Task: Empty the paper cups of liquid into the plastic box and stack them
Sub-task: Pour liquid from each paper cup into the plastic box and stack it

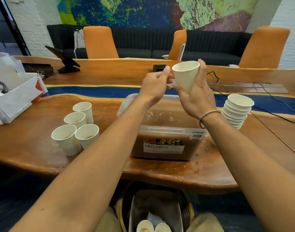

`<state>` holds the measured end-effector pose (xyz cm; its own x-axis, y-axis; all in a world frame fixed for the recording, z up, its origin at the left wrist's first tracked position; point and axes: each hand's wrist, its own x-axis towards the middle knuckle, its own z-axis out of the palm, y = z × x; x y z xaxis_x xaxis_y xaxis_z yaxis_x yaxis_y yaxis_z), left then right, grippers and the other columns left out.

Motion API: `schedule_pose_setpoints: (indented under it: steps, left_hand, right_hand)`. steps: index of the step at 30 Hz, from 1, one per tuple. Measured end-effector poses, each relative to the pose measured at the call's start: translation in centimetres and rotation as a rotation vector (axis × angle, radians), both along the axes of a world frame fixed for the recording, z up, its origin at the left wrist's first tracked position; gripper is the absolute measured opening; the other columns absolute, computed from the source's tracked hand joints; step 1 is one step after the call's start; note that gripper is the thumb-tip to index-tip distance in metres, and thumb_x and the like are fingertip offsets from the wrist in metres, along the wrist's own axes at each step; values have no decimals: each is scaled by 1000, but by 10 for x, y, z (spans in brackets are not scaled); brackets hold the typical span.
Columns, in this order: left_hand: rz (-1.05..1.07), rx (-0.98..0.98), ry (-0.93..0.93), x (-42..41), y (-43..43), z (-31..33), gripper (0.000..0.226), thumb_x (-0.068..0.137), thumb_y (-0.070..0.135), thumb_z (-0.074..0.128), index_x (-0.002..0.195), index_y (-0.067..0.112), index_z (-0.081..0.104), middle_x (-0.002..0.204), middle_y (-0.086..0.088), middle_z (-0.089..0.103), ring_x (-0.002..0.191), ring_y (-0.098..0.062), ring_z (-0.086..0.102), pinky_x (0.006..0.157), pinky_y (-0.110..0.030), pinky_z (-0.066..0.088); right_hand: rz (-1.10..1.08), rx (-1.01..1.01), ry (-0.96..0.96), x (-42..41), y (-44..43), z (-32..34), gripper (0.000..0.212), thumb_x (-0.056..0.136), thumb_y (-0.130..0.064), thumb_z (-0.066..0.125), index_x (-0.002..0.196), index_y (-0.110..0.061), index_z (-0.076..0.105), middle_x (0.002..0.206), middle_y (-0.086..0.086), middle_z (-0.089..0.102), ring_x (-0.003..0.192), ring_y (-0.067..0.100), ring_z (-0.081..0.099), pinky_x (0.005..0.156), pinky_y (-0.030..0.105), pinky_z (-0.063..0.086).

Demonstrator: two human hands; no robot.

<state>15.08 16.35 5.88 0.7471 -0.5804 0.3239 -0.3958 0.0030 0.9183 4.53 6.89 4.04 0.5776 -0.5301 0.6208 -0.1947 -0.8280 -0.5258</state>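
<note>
Four loose cups point(65, 139), one held cup point(186, 76), one box point(170, 130), roughly eight-cup stack point(235, 113).

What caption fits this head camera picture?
Right hand holds a tilted paper cup above the plastic box; four cups wait.

one head-worn wide-angle view looks forward and down, close over the table point(31, 148), facing the far wall point(126, 12)

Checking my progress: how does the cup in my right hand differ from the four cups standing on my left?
The held cup is tilted in the air, gripped by the right hand; the four cups stand upright on the table. The held cup shows no liquid inside; the four cups hold brown liquid. All are plain white paper cups.
</note>
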Motion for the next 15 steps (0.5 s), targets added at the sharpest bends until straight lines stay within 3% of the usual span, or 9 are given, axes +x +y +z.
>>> schedule_pose_setpoints:
  steps: [4, 7, 10, 13, 15]
  left_hand:
    - [-114, -76, 85, -26, -21, 19, 48, 109, 42, 34, 105, 14, 72, 103, 1, 72, 98, -12, 67, 81, -24, 57]
    - [-180, -84, 123, -39, -37, 31, 52, 110, 43, 25, 113, 14, 68, 104, 0, 72, 95, -11, 67, 67, -17, 52]
    - [-218, -63, 119, -54, -59, 40, 56, 108, 50, 22, 115, 16, 66, 111, -2, 70, 102, -16, 65, 72, -22, 52]
    - [-275, -36, 76, -69, -85, 40, 54, 108, 48, 21, 138, 16, 52, 123, -5, 63, 109, -20, 61, 73, -24, 52]
    - [-293, -27, 32, -79, -99, 35, 50, 109, 44, 20, 143, 16, 44, 129, -4, 57, 111, -18, 57, 77, -25, 53]
  right_hand:
    - [69, 157, 22, -10, -10, 27, 80, 99, -45, 54, 154, -28, -1, 146, 8, 37, 122, 25, 50, 100, 52, 50]
    - [92, 257, 59, -35, -27, 52, 66, 100, -38, 57, 151, -24, 17, 128, 0, 43, 114, 19, 50, 85, 35, 55]
    - [44, 281, 55, -63, -52, 67, 63, 89, -29, 74, 142, -19, 41, 125, -4, 51, 111, 14, 50, 67, 15, 43]
    - [-7, 276, 45, -84, -72, 68, 67, 81, -25, 83, 137, -17, 47, 129, 2, 57, 114, 19, 55, 72, 18, 45]
    - [-27, 287, 38, -94, -83, 63, 73, 78, -21, 85, 137, -20, 42, 132, 5, 57, 117, 22, 56, 79, 24, 50]
